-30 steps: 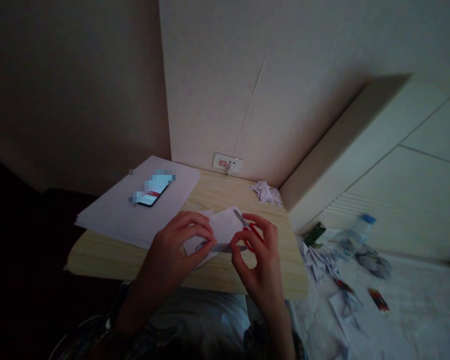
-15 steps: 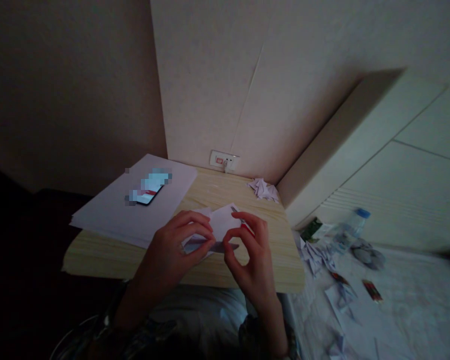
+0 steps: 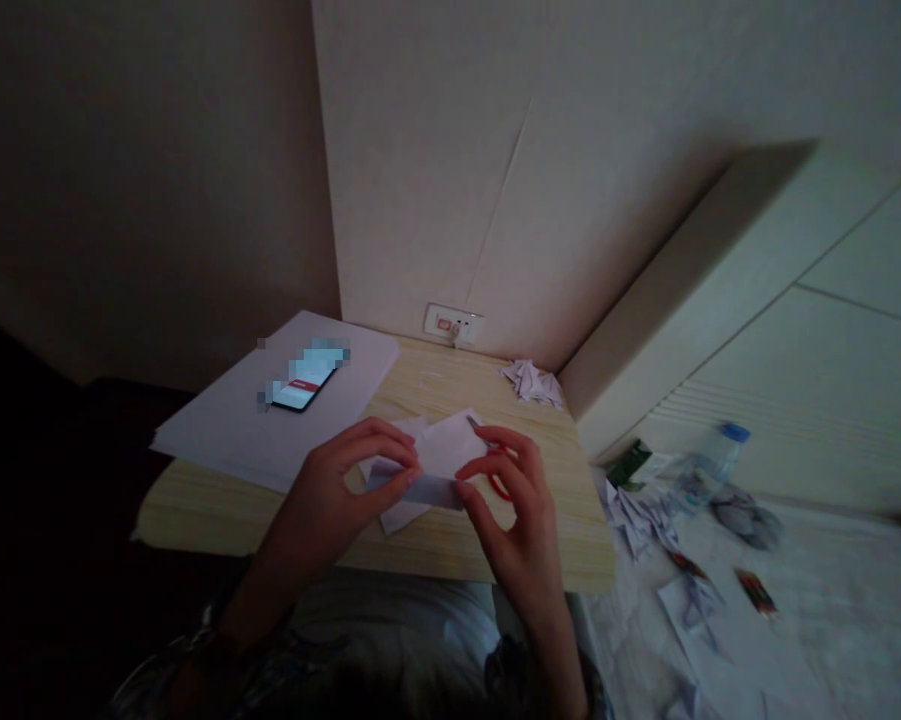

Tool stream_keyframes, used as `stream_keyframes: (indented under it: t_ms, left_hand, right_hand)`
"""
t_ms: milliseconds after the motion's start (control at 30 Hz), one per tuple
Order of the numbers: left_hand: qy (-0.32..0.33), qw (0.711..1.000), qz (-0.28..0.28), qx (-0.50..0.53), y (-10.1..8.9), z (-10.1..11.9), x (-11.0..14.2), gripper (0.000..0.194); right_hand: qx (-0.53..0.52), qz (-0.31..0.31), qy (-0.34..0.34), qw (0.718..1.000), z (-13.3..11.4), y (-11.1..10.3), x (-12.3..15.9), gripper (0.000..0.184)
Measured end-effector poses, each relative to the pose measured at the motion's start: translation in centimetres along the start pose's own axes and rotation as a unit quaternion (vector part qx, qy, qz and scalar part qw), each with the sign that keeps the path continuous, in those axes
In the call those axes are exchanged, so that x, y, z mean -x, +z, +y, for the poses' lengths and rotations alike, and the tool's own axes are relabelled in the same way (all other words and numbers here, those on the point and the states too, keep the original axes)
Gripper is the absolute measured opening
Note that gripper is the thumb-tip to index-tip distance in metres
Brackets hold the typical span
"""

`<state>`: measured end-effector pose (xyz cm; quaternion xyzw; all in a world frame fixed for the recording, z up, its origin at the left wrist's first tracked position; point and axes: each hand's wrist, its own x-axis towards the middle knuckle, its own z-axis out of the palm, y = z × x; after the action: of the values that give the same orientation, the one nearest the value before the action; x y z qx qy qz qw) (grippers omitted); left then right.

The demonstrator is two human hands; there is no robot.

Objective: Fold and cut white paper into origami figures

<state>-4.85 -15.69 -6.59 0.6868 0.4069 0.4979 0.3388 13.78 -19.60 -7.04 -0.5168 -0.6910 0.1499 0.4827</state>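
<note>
Between my hands is a small folded strip of white paper (image 3: 431, 490), raised a little above the wooden table. My left hand (image 3: 349, 480) pinches its left end between thumb and fingers. At the right end, the thumb and index finger of my right hand (image 3: 514, 505) close on the paper. Below and behind it, white paper pieces (image 3: 454, 443) lie on the tabletop. Scissors with red handles (image 3: 499, 478) rest there too, partly hidden by my right hand.
A stack of white paper (image 3: 232, 430) with a lit phone (image 3: 307, 378) on it covers the table's left side. Folded paper pieces (image 3: 531, 383) sit at the back right corner. On the bed are a bottle (image 3: 720, 455), more folded papers (image 3: 634, 515) and a small packet (image 3: 756, 592).
The paper strip has turned so that its flat face shows more. My right fingers have closed on its right end, and more of the red scissor handles shows.
</note>
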Motion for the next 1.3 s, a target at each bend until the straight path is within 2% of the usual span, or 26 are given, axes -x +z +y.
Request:
stream_keyframes:
  t_ms: [167, 367, 467, 767, 1000, 1067, 1200, 1300]
  left_hand:
    - [0.022, 0.999, 0.005, -0.036, 1.0, 0.5, 0.1, 0.011]
    - [0.027, 0.999, -0.029, -0.036, 1.8, 1.0, 0.3, 0.013]
    - [0.026, 0.999, -0.033, -0.035, 1.9, 1.0, 0.4, 0.012]
    - [0.018, 0.998, -0.015, -0.056, 0.2, 0.9, 0.2, 0.01]
    - [-0.002, 0.997, 0.04, -0.06, -1.0, -0.3, -0.2, 0.007]
    - [-0.023, 0.999, 0.019, -0.024, -0.7, -0.1, -0.2, 0.004]
    - [-0.105, 0.99, -0.076, 0.063, 0.2, 0.4, 0.1, 0.017]
    - [-0.141, 0.984, -0.089, 0.065, 0.6, 0.2, 0.3, 0.01]
  right_hand:
    - [0.005, -0.002, -0.006, 1.0, -0.2, 0.3, 0.0, 0.009]
    - [0.018, -0.034, -0.012, 0.999, -0.2, 0.2, 0.1, 0.009]
    - [0.014, -0.026, -0.013, 0.999, -0.3, 0.2, 0.1, 0.009]
    - [0.024, 0.008, -0.005, 1.0, 0.2, -1.2, 0.1, 0.01]
    - [0.006, 0.056, 0.014, 0.998, 0.6, -1.6, -0.2, 0.012]
    - [-0.002, 0.048, 0.022, 0.999, 0.7, -1.2, -0.2, 0.012]
    - [-0.013, 0.037, 0.015, 0.999, 0.4, -0.1, -0.1, 0.013]
    - [-0.022, 0.046, 0.015, 0.999, 0.2, 0.3, -0.1, 0.013]
